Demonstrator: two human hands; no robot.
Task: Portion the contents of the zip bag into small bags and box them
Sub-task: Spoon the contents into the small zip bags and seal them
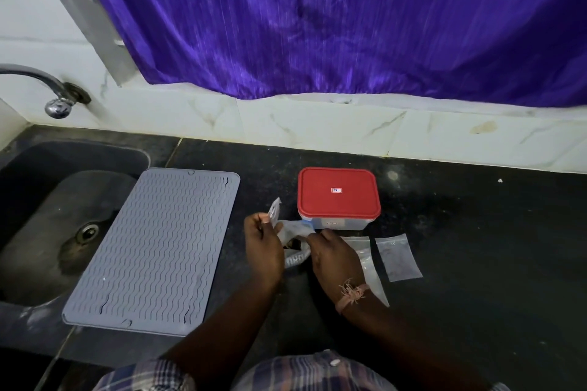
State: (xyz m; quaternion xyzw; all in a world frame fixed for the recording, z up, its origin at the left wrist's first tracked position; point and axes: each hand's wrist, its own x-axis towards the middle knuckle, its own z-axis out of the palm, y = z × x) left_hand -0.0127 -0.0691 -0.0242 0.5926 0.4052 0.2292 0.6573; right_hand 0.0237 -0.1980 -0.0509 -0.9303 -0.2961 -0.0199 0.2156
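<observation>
- A dark stone counter (460,232) is seen from above, and two bare hands meet near its middle over a crumpled clear zip bag (293,232).
- The bag's left top edge is pinched by the left hand (263,243), fingers curled in; a small pale flap that sticks up above the thumb is also held there, though what it is cannot be told.
- The bag's right top edge is pinched by the right hand (333,259), fingers bent close around the plastic.
- The bag is held just in front of a clear box with a red lid (338,192); the lid is seated on the box.
- Dark contents are glimpsed low in the bag between the hands, perhaps small pieces; the view is too blurred for them to be named.
- Two empty small bags lie flat to the right: one (368,267) partly hidden under the right wrist, another (398,257) just beyond it.
- A grey ribbed mat (152,247) lies to the left, beside a sink (47,200).
- The step in hand is judged to be opening the zip seal.
- It is best done with the two lips pulled apart evenly while the mouth is kept upward, so nothing is spilled.
- The bag's base is best kept resting on the counter.
</observation>
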